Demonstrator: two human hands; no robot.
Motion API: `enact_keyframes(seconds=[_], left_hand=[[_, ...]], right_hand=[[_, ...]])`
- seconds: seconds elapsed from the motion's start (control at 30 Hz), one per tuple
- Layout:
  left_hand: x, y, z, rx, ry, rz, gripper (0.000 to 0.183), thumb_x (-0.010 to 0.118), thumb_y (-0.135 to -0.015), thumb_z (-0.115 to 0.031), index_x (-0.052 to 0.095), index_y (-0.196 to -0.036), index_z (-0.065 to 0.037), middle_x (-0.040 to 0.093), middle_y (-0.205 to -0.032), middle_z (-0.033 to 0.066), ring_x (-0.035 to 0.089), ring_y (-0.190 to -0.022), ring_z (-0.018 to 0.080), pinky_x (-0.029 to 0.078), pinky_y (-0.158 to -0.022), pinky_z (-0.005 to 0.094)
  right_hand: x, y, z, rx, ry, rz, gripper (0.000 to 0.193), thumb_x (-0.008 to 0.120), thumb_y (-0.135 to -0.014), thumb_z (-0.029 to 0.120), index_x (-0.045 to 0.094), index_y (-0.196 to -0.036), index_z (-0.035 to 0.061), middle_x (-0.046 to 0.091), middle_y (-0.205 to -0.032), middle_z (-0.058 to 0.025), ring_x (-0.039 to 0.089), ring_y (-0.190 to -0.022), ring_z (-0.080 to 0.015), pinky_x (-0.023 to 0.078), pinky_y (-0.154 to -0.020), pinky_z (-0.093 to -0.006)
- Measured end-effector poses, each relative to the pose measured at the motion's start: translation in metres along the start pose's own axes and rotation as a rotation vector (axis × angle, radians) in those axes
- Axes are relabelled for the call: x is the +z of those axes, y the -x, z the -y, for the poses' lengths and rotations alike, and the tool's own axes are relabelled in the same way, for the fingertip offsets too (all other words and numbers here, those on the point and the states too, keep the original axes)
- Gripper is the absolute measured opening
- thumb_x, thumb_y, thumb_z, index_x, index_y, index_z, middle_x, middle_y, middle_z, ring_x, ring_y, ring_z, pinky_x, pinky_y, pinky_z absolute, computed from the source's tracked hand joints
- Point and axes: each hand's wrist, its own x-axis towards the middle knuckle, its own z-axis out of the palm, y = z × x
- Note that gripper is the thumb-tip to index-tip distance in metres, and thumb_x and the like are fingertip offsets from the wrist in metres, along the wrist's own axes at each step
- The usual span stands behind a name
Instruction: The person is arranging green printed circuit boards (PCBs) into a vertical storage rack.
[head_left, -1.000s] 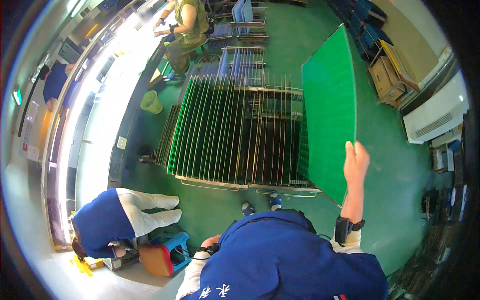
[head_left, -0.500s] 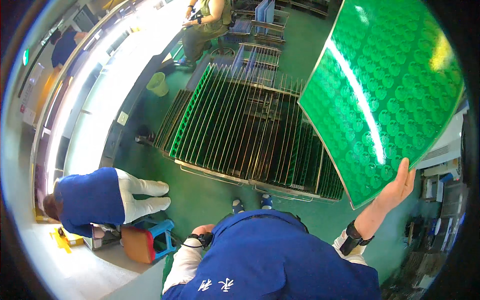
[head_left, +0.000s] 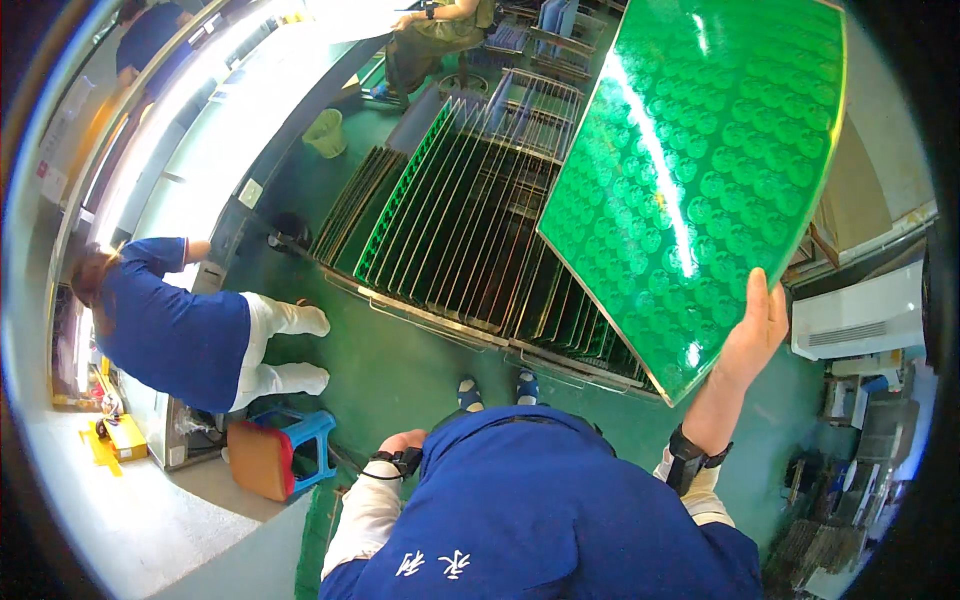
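A large, glossy green sheet (head_left: 720,150) with rows of round printed shapes is held up on my right. My right hand (head_left: 748,335) grips its lower edge, fingers on the rim, and the sheet tilts upright with bright light streaks across it. Below and left of it stands a wire rack (head_left: 470,250) whose slots hold several upright sheets, some with green edges; the green sheet hides the rack's right part. My left hand (head_left: 403,441) is down at my waist, with its fingers hidden by my body.
A co-worker in a blue shirt (head_left: 180,325) leans over a brightly lit bench (head_left: 190,195) at left, near a stool (head_left: 262,458). Another person (head_left: 435,50) sits at the far end. A pale bin (head_left: 325,133) stands on the floor. Shelving and a white unit (head_left: 860,315) line the right.
The green sheet and my right hand have moved left and slightly up in the view. The co-worker at left has straightened somewhat and reaches toward the bench.
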Motion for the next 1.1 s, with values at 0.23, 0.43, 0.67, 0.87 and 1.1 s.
enact_keyframes(seconds=[0.23,0.43,0.67,0.87,1.1], left_hand=[[-0.016,-0.004,0.007,0.006,-0.076,0.113,0.052,0.05,-0.085,-0.047,0.063,-0.114,-0.006,0.06,-0.117,0.0215,0.056,-0.112,0.0382,0.044,-0.093,0.0419],[-0.013,-0.011,0.023,0.069,-0.057,0.061,0.048,0.056,-0.084,-0.04,0.063,-0.111,-0.002,0.062,-0.114,0.0225,0.061,-0.104,0.0354,0.046,-0.084,0.0404],[-0.021,-0.015,0.021,0.023,-0.059,0.186,0.056,0.057,-0.082,-0.048,0.061,-0.119,-0.006,0.059,-0.121,0.0205,0.055,-0.114,0.037,0.043,-0.095,0.0412],[-0.033,0.001,0.01,0.096,-0.09,0.166,0.054,0.059,-0.08,-0.046,0.063,-0.114,-0.004,0.062,-0.116,0.0202,0.057,-0.111,0.0363,0.044,-0.092,0.0404],[-0.008,-0.031,0.047,0.151,-0.03,0.123,0.049,0.06,-0.082,-0.042,0.064,-0.111,-0.002,0.062,-0.116,0.0214,0.059,-0.11,0.0335,0.047,-0.088,0.0393]], right_hand=[[0.035,0.022,0.012,0.017,0.05,-0.003,0.014,0.052,-0.094,0.009,0.062,-0.093,-0.0008,0.045,-0.073,0.0075,0.034,-0.065,-0.0014,0.026,-0.057,-0.0211],[0.039,0.035,0.009,0.018,0.157,0.065,0.016,0.053,-0.095,0.011,0.057,-0.081,0.003,0.038,-0.068,0.008,0.029,-0.062,-0.0014,0.022,-0.053,-0.0226],[0.056,0.044,0.012,0.011,0.169,0.107,0.02,0.054,-0.094,0.012,0.054,-0.076,0.0041,0.036,-0.066,0.0084,0.028,-0.061,-0.0014,0.022,-0.052,-0.023],[0.076,0.04,0.001,0.023,0.292,0.132,0.024,0.053,-0.094,0.015,0.054,-0.074,0.0022,0.038,-0.064,0.0064,0.031,-0.06,-0.0024,0.025,-0.051,-0.0246],[0.11,0.025,-0.028,0.07,0.439,0.231,0.027,0.056,-0.09,0.019,0.053,-0.07,0.0003,0.042,-0.058,-0.0001,0.04,-0.055,-0.0078,0.034,-0.051,-0.0304]])
